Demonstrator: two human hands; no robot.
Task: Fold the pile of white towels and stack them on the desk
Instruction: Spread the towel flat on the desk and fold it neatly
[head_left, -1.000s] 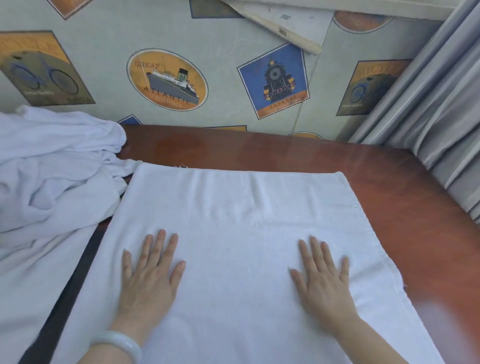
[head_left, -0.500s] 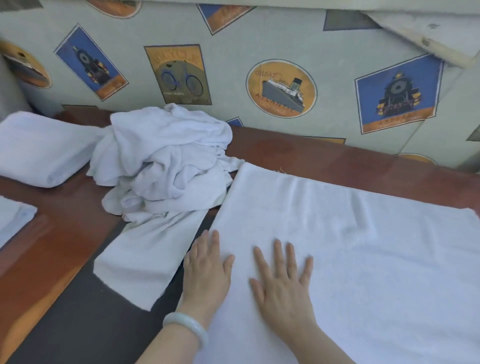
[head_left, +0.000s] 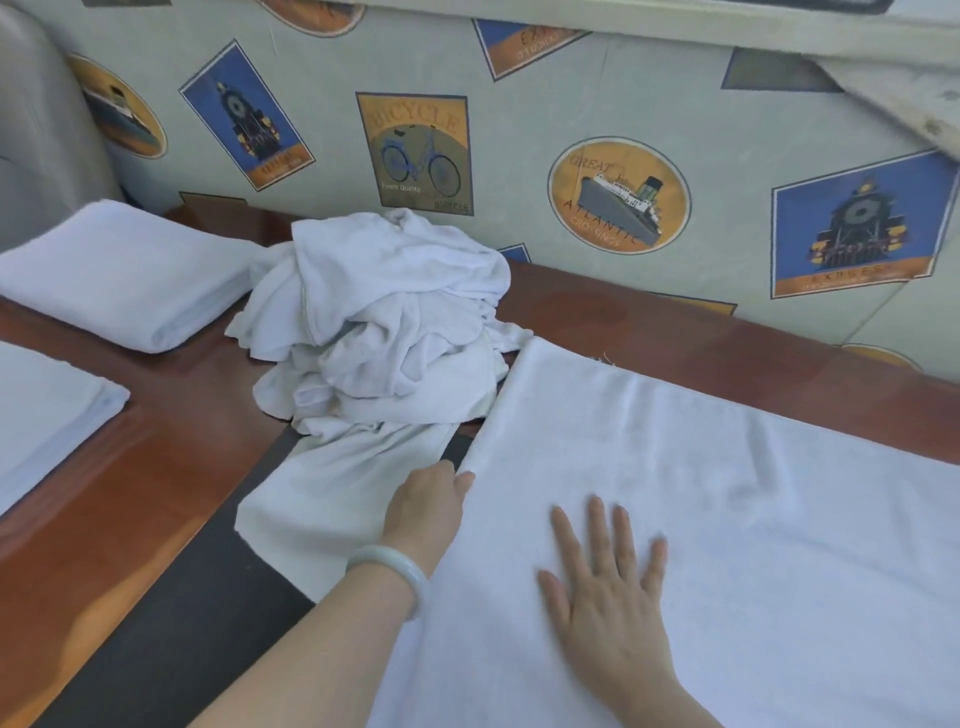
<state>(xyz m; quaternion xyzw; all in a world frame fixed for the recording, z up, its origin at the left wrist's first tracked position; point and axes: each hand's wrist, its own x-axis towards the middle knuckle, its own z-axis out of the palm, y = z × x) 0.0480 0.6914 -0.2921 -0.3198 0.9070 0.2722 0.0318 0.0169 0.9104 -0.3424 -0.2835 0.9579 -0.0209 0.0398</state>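
The wooden desk (head_left: 171, 467) fills the lower view, backed by a wall covering (head_left: 524, 78) printed with bicycle, ship and locomotive labels. A dark inset panel (head_left: 171, 639) runs along the desk's near left. The flat white towel (head_left: 753, 519) covers the right half. Its long axis runs left to right and passes out of view at the right and at the bottom. Its far edge lies roughly along the wall line, with a strip of bare wood between them. Its left short edge slants toward the viewer, and the far left corner touches the crumpled towel pile (head_left: 395, 322). One loose tail of the pile drapes forward onto the dark panel, just beside that edge. Bare wood lies open to the left of the pile. A folded towel (head_left: 119, 275) sits at the back left, and a second folded towel (head_left: 41, 410) is at the left border. The right hand (head_left: 608, 597) lies flat on the spread towel near its left end, fingers straight and splayed. The left hand (head_left: 426, 509) holds the towel's left edge with the thumb on top and the fingers curled out of sight. A pale bangle (head_left: 392, 569) circles that wrist.
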